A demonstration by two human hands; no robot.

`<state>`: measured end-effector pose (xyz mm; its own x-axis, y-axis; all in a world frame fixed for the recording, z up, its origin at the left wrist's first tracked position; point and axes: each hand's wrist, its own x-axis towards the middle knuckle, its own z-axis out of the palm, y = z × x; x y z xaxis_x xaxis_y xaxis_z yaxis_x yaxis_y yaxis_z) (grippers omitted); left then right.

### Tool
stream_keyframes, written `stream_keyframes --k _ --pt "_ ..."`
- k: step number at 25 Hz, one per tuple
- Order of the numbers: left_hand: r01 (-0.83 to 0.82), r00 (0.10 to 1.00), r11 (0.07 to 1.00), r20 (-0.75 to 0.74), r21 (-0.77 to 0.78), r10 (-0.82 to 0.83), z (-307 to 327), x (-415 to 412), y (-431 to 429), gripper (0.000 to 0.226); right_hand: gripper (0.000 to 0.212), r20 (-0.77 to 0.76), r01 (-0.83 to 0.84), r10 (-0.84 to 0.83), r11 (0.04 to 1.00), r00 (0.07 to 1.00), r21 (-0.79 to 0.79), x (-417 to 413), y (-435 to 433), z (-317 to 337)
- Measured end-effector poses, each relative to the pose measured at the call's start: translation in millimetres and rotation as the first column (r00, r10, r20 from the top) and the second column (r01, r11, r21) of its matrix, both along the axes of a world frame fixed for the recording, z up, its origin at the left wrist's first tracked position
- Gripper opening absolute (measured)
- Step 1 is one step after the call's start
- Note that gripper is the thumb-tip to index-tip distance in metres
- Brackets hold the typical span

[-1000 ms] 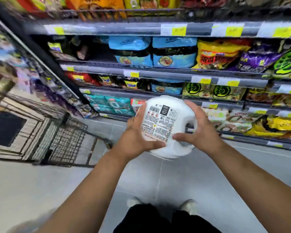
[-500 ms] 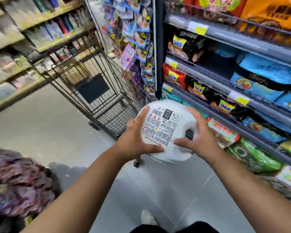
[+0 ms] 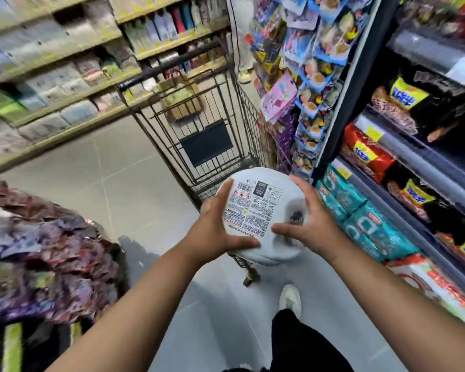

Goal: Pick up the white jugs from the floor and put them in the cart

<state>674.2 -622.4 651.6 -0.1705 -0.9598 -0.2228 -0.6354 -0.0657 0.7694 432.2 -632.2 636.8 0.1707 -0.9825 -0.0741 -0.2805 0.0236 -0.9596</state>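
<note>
Two hands clamp the jug (image 3: 255, 210): left hand (image 3: 212, 232) curls round its labelled side, right hand (image 3: 309, 226) grips the handle side. It's up in the air, just short of the cart (image 3: 206, 142). A brown box (image 3: 183, 100) shows through the cart's wires; whether it's inside, can't tell.

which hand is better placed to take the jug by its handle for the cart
Right, probably: the right hand lies beside the handle opening of the white jug, while the left hand cups its labelled side. The cart stands straight ahead, favouring neither.
</note>
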Motion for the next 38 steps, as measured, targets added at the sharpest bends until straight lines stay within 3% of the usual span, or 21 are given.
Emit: stream_keyframes --k 10,13,18,23,27,34,38 --pt "-0.141 0.977 0.973 -0.132 0.180 0.166 -53.0 15.8 -122.8 0.126 0.087 0.037 -0.133 0.128 0.980 0.991 0.147 18.9 -155.3 -34.8" --pt "-0.124 0.973 0.962 -0.162 0.244 0.166 -73.1 31.4 -167.7 0.122 0.087 0.074 -0.066 0.051 0.975 0.996 0.213 35.5 -181.8 -56.7" --pt "-0.133 0.963 0.904 -0.161 0.407 0.215 -130.6 62.0 -239.6 0.118 0.093 -0.004 0.089 -0.093 0.943 0.996 0.319 66.9 -223.4 -105.0" --pt "-0.035 0.989 0.898 -0.116 0.438 0.095 -192.5 89.2 -312.0 0.109 0.099 -0.049 0.238 -0.239 0.889 0.970 0.391 100.8 -269.1 -165.1" --pt "0.088 0.974 0.875 -0.225 0.476 0.024 -240.1 103.0 -362.0 0.087 0.101 -0.056 0.302 -0.310 0.844 0.949 0.443 120.1 -295.8 -218.1" --pt "0.168 0.985 0.848 -0.111 0.503 -0.129 -317.1 102.7 -412.7 0.140 0.103 -0.123 0.407 -0.389 0.843 0.913 0.352 132.5 -321.9 -292.9" --pt "0.227 0.974 0.848 -0.117 0.479 -0.195 -350.7 96.7 -434.0 0.139 0.094 -0.269 0.423 -0.384 0.900 0.883 0.107 135.4 -333.7 -321.5"
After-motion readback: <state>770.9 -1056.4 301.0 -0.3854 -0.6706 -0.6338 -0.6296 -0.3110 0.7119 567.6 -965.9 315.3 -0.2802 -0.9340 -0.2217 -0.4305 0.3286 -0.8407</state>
